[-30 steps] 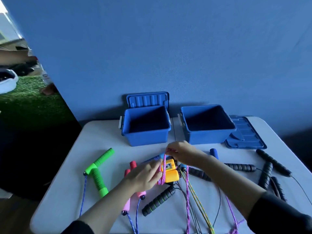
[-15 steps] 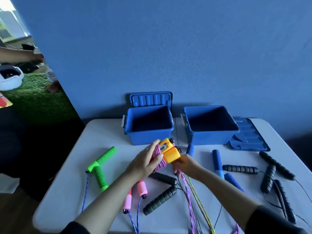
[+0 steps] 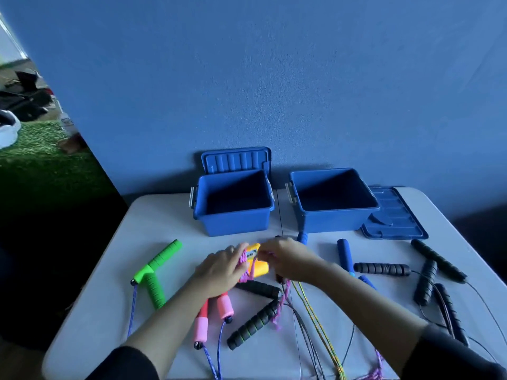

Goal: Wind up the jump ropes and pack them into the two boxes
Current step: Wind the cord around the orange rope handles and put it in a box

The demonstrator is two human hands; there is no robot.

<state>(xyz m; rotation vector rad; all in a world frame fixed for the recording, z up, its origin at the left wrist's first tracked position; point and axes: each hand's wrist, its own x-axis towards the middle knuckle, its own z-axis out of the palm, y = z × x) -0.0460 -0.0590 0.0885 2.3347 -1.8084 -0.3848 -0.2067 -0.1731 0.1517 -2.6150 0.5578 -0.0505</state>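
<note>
My left hand (image 3: 222,267) grips the yellow jump-rope handles (image 3: 258,263), which have pink-purple rope (image 3: 245,266) wound round them. My right hand (image 3: 285,259) pinches that same rope just right of the handles, and the loose end trails down toward the table's near edge (image 3: 282,305). Two open blue boxes, the left box (image 3: 233,220) and the right box (image 3: 329,218), stand behind my hands, both dark inside with nothing visible in them.
On the white table (image 3: 109,311) lie green handles (image 3: 156,270), pink handles (image 3: 211,314), black foam handles (image 3: 255,322), blue handles (image 3: 344,255) and several black handles (image 3: 428,272) at right. One box lid (image 3: 236,160) leans on the wall, another lid (image 3: 395,218) lies flat.
My right hand has gone from below the yellow handles up to their right side, carrying the pink-purple rope round them. My left hand has kept hold of the handles.
</note>
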